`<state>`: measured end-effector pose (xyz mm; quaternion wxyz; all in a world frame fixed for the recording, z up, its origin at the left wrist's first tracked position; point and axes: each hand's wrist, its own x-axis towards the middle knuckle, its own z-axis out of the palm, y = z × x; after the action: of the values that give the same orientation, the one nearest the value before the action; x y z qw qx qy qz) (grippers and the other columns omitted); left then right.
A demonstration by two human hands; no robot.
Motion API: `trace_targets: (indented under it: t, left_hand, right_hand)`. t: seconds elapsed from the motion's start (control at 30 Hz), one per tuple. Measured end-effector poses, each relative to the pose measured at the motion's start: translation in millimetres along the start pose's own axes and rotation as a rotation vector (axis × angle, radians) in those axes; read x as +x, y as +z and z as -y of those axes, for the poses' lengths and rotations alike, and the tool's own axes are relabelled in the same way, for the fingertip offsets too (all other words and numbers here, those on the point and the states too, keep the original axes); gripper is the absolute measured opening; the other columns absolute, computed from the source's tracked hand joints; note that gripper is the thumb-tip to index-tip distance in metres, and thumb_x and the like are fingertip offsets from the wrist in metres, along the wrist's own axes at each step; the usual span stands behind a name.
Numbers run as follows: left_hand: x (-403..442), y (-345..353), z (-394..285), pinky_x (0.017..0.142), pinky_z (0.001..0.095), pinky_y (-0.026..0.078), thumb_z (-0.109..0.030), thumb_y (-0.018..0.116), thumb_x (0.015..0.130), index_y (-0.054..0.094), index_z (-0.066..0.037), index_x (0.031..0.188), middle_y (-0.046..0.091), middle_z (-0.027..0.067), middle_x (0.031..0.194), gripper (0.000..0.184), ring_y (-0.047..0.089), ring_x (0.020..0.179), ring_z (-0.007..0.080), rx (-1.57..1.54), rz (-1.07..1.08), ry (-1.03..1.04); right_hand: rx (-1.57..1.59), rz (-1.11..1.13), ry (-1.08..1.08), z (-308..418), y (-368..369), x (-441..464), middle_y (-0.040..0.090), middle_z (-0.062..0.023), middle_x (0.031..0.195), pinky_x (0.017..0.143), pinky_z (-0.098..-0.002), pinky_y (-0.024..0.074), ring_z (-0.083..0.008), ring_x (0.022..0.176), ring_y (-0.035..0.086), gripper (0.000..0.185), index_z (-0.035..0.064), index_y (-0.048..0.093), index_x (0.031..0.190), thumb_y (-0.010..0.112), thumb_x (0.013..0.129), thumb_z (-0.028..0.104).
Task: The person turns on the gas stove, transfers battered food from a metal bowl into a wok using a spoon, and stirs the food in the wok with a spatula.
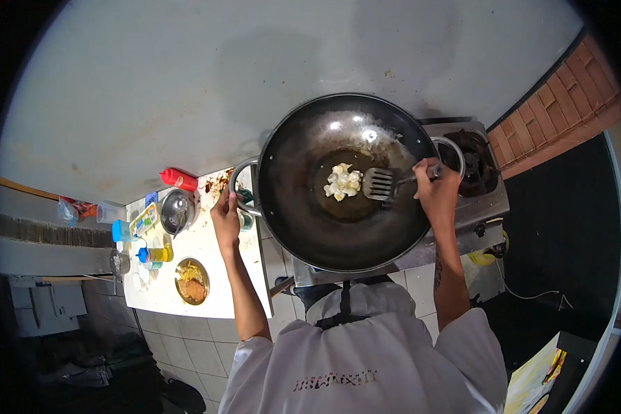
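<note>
A large dark wok [303,228] with two ring handles fills the middle of the head view. My left hand [225,217] grips its left handle [245,185]. In my right hand [439,190], near the right handle [454,148], is a slotted metal spatula [378,184], its head low in the wok. Pale white lumps [342,182] lie in a shiny pool at the wok's bottom, just left of the spatula's head.
On the left, a white table [214,276] holds a red bottle [179,179], a metal bowl [177,212], a yellow bottle with a blue cap [154,254] and a plate of food [192,281]. A stove burner [472,162] is at right, beside a brick edge [559,110].
</note>
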<state>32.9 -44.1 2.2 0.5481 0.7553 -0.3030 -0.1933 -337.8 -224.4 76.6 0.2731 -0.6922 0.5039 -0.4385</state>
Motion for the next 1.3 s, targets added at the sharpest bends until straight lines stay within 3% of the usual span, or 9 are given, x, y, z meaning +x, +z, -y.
trace_targets:
  t: [0.23, 0.33, 0.43, 0.57, 0.73, 0.83, 0.9, 1.0, 1.3]
  left_hand:
    - [-2, 0, -5, 0.084, 0.0245, 0.045, -0.018, 0.056, 0.099, 0.052, 0.008, 0.132, 0.067, 0.0074, 0.096, 0.042, 0.056, 0.086, 0.0098, 0.002, -0.004, -0.060]
    - [-2, 0, -4, 0.081, 0.0241, 0.044, -0.019, 0.056, 0.099, 0.054, 0.007, 0.131, 0.066, 0.0049, 0.091, 0.040, 0.055, 0.083, 0.0092, -0.023, -0.001, -0.056]
    - [-3, 1, -6, 0.077, 0.0234, 0.043, -0.019, 0.055, 0.100, 0.056, 0.005, 0.129, 0.064, 0.0023, 0.087, 0.038, 0.052, 0.080, 0.0085, -0.009, 0.000, -0.008]
    - [0, 1, 0, 0.073, 0.0227, 0.042, -0.019, 0.055, 0.100, 0.058, 0.004, 0.128, 0.061, 0.0002, 0.082, 0.036, 0.049, 0.076, 0.0077, -0.035, 0.007, 0.022]
    - [2, 0, 5, 0.085, 0.0255, 0.044, -0.018, 0.055, 0.099, 0.055, 0.007, 0.130, 0.067, 0.0078, 0.097, 0.040, 0.056, 0.087, 0.0111, -0.013, -0.003, 0.006]
    - [2, -2, 3, 0.089, 0.0268, 0.044, -0.018, 0.055, 0.099, 0.053, 0.008, 0.131, 0.068, 0.0111, 0.105, 0.041, 0.058, 0.093, 0.0127, 0.020, 0.017, -0.046]
    - [2, -2, 8, 0.089, 0.0268, 0.044, -0.018, 0.055, 0.099, 0.052, 0.008, 0.132, 0.068, 0.0118, 0.107, 0.041, 0.058, 0.094, 0.0130, 0.022, 0.010, -0.033]
    - [1, -2, 4, 0.090, 0.0272, 0.045, -0.018, 0.055, 0.099, 0.052, 0.008, 0.132, 0.067, 0.0140, 0.110, 0.042, 0.059, 0.098, 0.0141, 0.013, 0.009, -0.033]
    - [5, -1, 15, 0.093, 0.0280, 0.044, -0.018, 0.056, 0.099, 0.050, 0.009, 0.132, 0.066, 0.0165, 0.115, 0.043, 0.060, 0.101, 0.0153, -0.016, 0.010, -0.028]
  right_hand:
    - [-0.094, 0.010, -0.090, -1, 1, 5, 0.053, -0.0185, 0.054, 0.048, -0.0363, 0.0398, -0.0229, 0.045, 0.056, 0.019, -0.0069, 0.061, 0.073, 0.061, 0.086, 0.007]
    - [0.080, 0.020, 0.057, 9, -3, 5, 0.054, -0.0165, 0.053, 0.046, -0.0357, 0.0405, -0.0219, 0.044, 0.057, 0.019, -0.0065, 0.061, 0.074, 0.060, 0.087, 0.007]
    - [-0.111, -0.043, -0.150, -7, 5, 6, 0.056, -0.0135, 0.052, 0.044, -0.0344, 0.0411, -0.0201, 0.041, 0.058, 0.021, -0.0054, 0.062, 0.073, 0.060, 0.088, 0.008]
    - [0.077, 0.010, 0.032, 10, -3, 8, 0.056, -0.0122, 0.051, 0.042, -0.0334, 0.0412, -0.0186, 0.039, 0.057, 0.021, -0.0046, 0.063, 0.074, 0.059, 0.089, 0.009]
    - [-0.051, 0.029, -0.090, -4, 1, 12, 0.055, -0.0121, 0.049, 0.042, -0.0334, 0.0411, -0.0189, 0.039, 0.057, 0.022, -0.0053, 0.062, 0.074, 0.059, 0.090, 0.009]
    - [0.097, 0.003, 0.056, 3, -3, 13, 0.055, -0.0116, 0.049, 0.041, -0.0333, 0.0407, -0.0193, 0.039, 0.056, 0.024, -0.0052, 0.059, 0.070, 0.058, 0.090, 0.009]
    - [-0.061, 0.002, -0.118, -9, 0, 14, 0.055, -0.0118, 0.049, 0.040, -0.0330, 0.0405, -0.0188, 0.038, 0.055, 0.026, -0.0057, 0.058, 0.070, 0.059, 0.091, 0.010]
    - [0.009, 0.038, 0.038, -5, -6, 12, 0.056, -0.0108, 0.049, 0.040, -0.0324, 0.0404, -0.0183, 0.038, 0.056, 0.026, -0.0055, 0.060, 0.071, 0.061, 0.091, 0.011]
    - [0.032, 0.100, 0.054, -11, -11, -2, 0.061, -0.0107, 0.054, 0.040, -0.0289, 0.0396, -0.0146, 0.041, 0.059, 0.019, -0.0031, 0.063, 0.075, 0.067, 0.088, 0.010]
